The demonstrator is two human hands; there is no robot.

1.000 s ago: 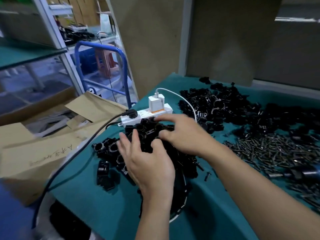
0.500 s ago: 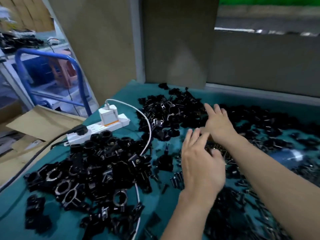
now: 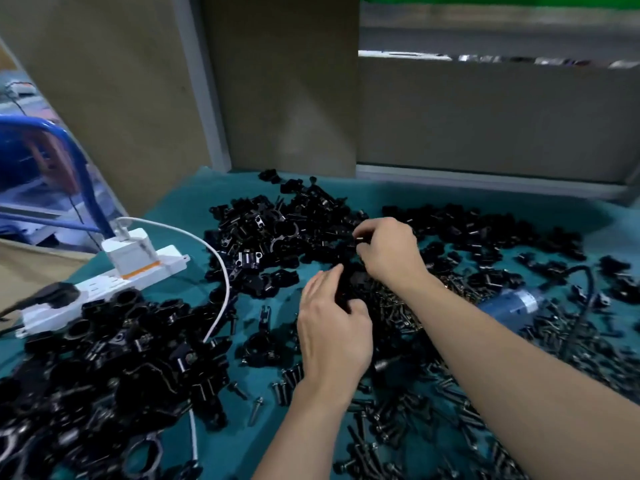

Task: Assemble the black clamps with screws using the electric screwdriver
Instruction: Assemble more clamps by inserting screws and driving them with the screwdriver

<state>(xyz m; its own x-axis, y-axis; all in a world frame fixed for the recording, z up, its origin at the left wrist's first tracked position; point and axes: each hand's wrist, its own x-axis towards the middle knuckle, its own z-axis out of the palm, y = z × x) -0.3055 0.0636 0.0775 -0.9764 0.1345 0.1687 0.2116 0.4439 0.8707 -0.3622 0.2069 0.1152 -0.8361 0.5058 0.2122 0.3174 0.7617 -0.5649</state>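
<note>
Right of the white power strip [image 3: 104, 285], the left hand [image 3: 332, 327] grips a black clamp piece [image 3: 348, 289] between thumb and fingers. The right hand [image 3: 388, 252], just beyond it, pinches a small dark part [image 3: 360, 239] in curled fingertips. Clamps [image 3: 270, 233] are heaped right of the strip, with screws [image 3: 398, 308] and the blue electric screwdriver [image 3: 510, 303] farther right on the green cloth [image 3: 381, 195].

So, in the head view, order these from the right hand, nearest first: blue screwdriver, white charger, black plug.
From the right hand:
1. blue screwdriver, just to its right.
2. white charger, far left.
3. black plug, farther left still.
</note>
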